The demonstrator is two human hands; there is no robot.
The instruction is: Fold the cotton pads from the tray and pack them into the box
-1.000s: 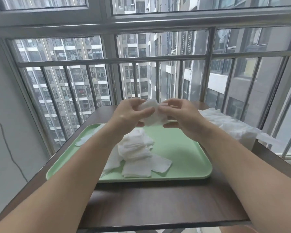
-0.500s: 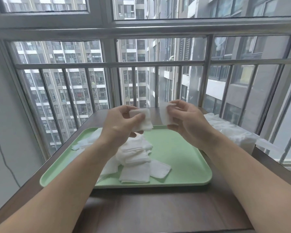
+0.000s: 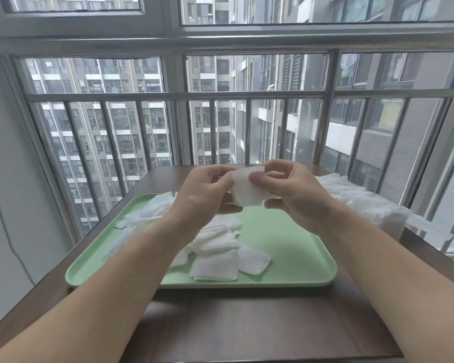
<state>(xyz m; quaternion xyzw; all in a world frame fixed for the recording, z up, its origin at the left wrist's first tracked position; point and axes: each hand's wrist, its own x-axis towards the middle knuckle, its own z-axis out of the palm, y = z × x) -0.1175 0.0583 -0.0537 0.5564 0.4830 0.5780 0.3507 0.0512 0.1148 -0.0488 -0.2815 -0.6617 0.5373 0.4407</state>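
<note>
At the bottom of the frame lies the dark table (image 3: pixel 247 323), with the green tray (image 3: pixel 299 258) on it across the lower centre. A loose pile of cotton pads (image 3: pixel 215 247) sits left of the tray's middle, some overlapping and a few strewn toward its upper left corner.

Above the tray, at frame centre, both hands are raised and close together. The left hand (image 3: pixel 205 192) and the right hand (image 3: pixel 296 195) each pinch an opposite side of one held pad (image 3: pixel 247 192), fingers curled round its edges. The pad faces the camera, slightly tilted. It looks nearly square, so I cannot tell a long axis, nor whether it is already folded.

Further back, at centre right of the frame, stands the box (image 3: pixel 378 213), heaped with white pads, its walls hard to make out. It lies right of the hands, just behind the right forearm, so the right hand is the nearer one for packing. Window bars (image 3: pixel 212 127) close the background.
</note>
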